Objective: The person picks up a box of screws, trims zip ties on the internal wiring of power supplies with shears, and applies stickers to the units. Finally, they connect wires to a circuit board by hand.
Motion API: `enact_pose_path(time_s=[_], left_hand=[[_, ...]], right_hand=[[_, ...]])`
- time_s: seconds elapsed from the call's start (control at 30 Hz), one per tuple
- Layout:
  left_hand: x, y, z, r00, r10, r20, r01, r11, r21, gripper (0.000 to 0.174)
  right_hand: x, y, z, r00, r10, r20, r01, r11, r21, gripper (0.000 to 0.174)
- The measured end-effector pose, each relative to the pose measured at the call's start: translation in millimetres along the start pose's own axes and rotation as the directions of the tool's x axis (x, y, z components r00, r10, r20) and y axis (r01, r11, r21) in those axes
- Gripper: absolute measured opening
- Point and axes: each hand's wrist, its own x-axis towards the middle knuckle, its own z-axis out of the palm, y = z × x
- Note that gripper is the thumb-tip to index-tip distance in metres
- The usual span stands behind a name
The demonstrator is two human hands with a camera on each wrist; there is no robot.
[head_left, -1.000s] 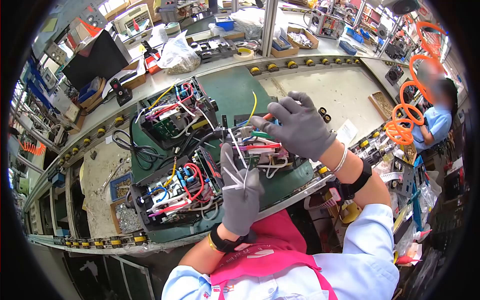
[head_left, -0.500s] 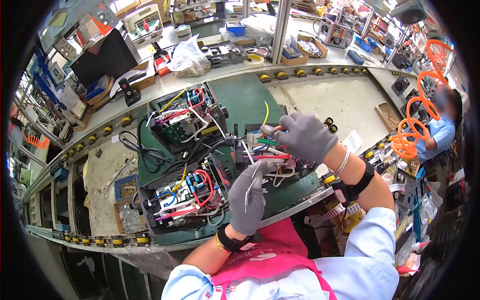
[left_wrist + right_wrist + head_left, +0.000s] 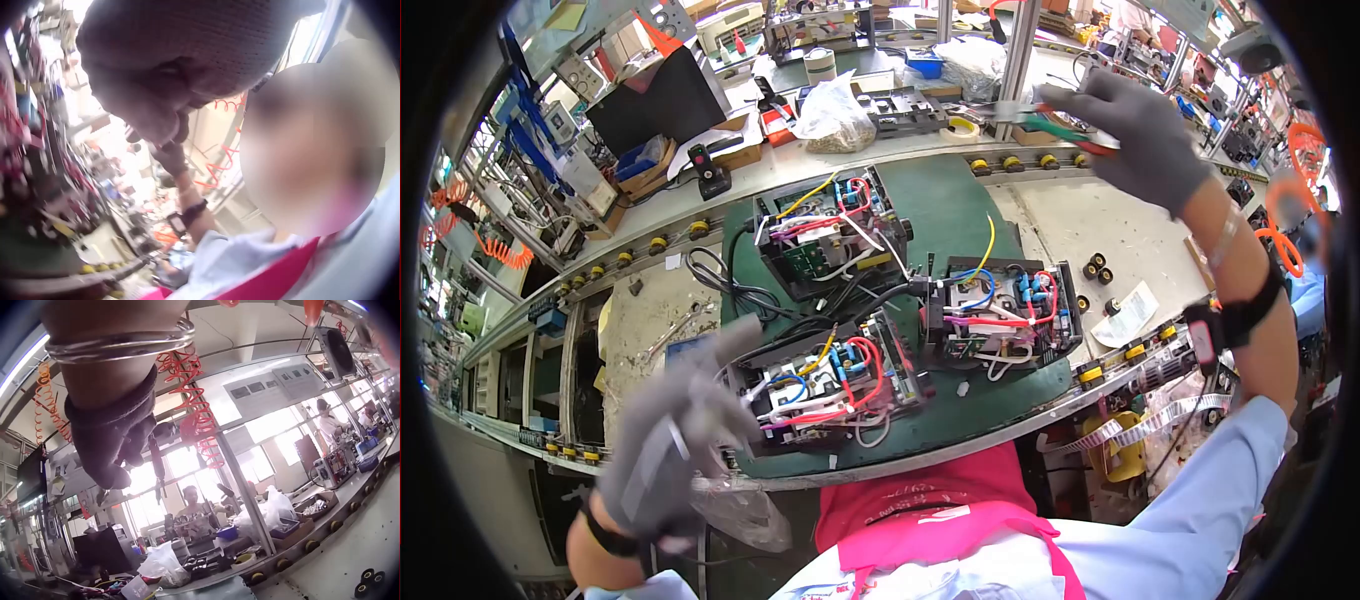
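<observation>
My right hand [image 3: 1145,140], in a grey glove, is raised at upper right and grips pliers [image 3: 1055,127] with green and red handles, pointing left. My gloved left hand [image 3: 685,430], blurred, is low at the left with its fingers spread apart; no strips show in it. Nearest to it stands an open black electronic unit [image 3: 830,385] with red, blue and yellow wires. A second such unit [image 3: 1000,310] stands at the right with a yellow wire sticking up, and a third unit [image 3: 830,230] farther back. In the right wrist view the pliers [image 3: 158,462] hang below the curled fingers.
The units stand on a green board [image 3: 940,205] over a roller line. Black cables [image 3: 730,280] lie at its left. Behind are a plastic bag [image 3: 832,115], a tape roll [image 3: 960,128] and a black monitor [image 3: 658,110]. Small black rollers [image 3: 1098,268] and paper [image 3: 1128,312] lie right.
My right hand has lifted the pliers away from the right unit, up and right. My left hand, which held thin white strips, has swung left and away from that unit.
</observation>
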Motion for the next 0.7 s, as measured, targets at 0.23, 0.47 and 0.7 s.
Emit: enact_pose_path(time_s=[0.23,0.47,0.7], left_hand=[[139,-46,-16,0.848,0.516,-0.117,-0.338,0.698,0.631,0.026],[212,-71,36,0.846,0.496,0.193,-0.282,0.110,0.953,0.067],[229,-83,31,0.701,0.626,0.341,-0.431,-0.009,0.903,0.035]], right_hand=[[54,-62,105,0.969,-0.244,0.041,0.246,0.968,-0.052,0.037],[66,-78,154,0.955,-0.292,-0.057,0.296,0.953,0.066,0.042],[76,-83,179,0.937,-0.346,-0.054,0.350,0.929,0.116,0.062]])
